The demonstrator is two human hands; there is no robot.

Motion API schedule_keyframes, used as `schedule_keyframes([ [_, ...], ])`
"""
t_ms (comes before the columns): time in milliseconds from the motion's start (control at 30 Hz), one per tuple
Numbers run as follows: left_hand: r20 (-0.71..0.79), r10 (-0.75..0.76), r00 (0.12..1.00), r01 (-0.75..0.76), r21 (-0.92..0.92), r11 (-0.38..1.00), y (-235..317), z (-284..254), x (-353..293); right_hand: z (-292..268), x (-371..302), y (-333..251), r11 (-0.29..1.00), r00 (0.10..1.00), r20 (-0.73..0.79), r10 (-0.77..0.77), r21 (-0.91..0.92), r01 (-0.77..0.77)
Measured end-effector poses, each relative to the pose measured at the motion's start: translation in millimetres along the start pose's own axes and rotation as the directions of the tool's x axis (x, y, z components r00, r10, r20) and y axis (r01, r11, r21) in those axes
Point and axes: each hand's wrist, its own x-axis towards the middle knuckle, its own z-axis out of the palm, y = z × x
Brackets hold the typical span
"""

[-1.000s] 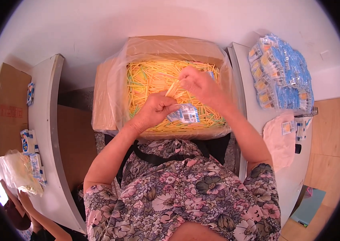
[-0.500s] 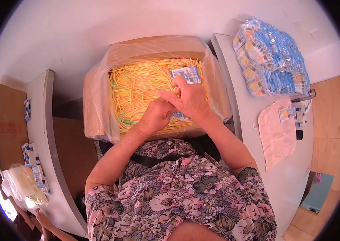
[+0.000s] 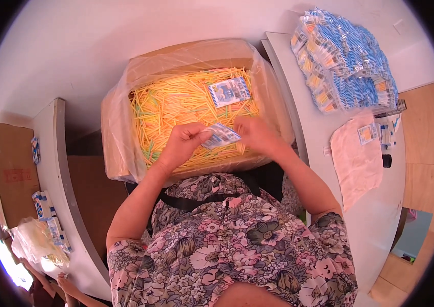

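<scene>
Over the near edge of the box [image 3: 191, 53], between my two hands, there's a small flat packet [image 3: 220, 136], blue and white with a clear part. My left hand [image 3: 183, 146] pinches its left end with curled fingers, and my right hand [image 3: 258, 135] has its fingers closed on the right end. Can't tell if anything's inside it yet.

A second packet [image 3: 229, 91] of the same kind lies flat on the sticks [image 3: 176, 107], further back and a bit right. The sticks are thin, mostly yellow and orange with some green ones, and they fill the box, which is brown cardboard lined with a clear plastic bag.

On the white table [image 3: 380, 204] to my right sits a big heap of packets [image 3: 345, 61], blue-striped with yellow showing through. Nearer me on that table is a pale cloth [image 3: 355, 163] with a few little packets and a small dark thing just beside it.

Off to my left there's another table with a brown carton [image 3: 9, 174] and a few more packets near a plastic bag [image 3: 32, 243].
</scene>
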Motion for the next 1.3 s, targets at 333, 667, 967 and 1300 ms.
schedule_keyframes([
  [333, -0.072, -0.108, 0.992, 0.085, -0.267, 0.960, -15, -3, 8, -44, 7, -20, 0.922, 0.993, 0.063, 0.104, 0.368, -0.120],
  [667, -0.033, -0.059, 0.998, 0.051, -0.200, 0.978, -7, 3, 13, -33, 26, -51, 0.774, 0.980, 0.179, 0.091, 0.606, -0.183],
  [967, -0.023, -0.129, 0.991, 0.117, -0.291, 0.949, -12, -3, 10, -23, 25, -86, 0.943, 0.940, -0.072, -0.333, -0.051, 0.330],
  [1300, 0.023, -0.155, 0.988, 0.156, -0.232, 0.960, -11, 11, 16, -24, -9, -54, 0.939, 0.896, -0.300, -0.327, 0.001, 0.343],
])
